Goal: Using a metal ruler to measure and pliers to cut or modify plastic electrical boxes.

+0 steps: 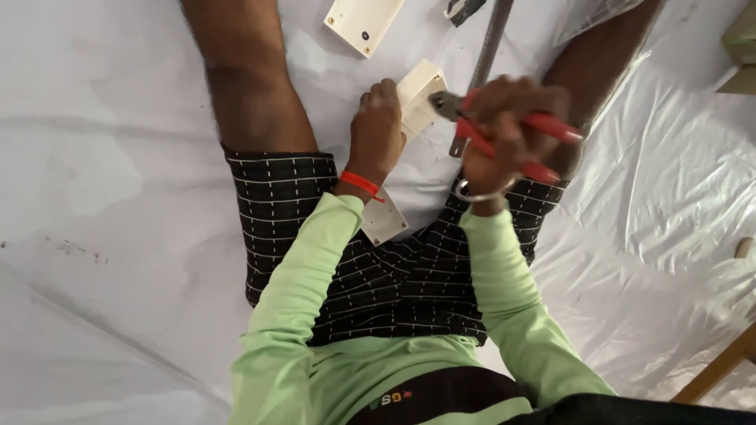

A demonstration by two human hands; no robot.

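a cream plastic box (420, 98) is pinned by the closed left hand (376, 130) while red-handled pliers (504, 130), gripped in the right hand (508, 134), bite its edge; a steady squeeze seems needed next

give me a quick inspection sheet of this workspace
surface: white plastic sheet on the floor, creased
job's things: cream box between the legs; red-handled pliers with nose at the box
clutter: cream plate above; second plate by the left wrist; grey metal strip
grippers: left hand steadies the box; right hand grips the pliers
cables: nothing seen
surroundings: wooden piece at lower right
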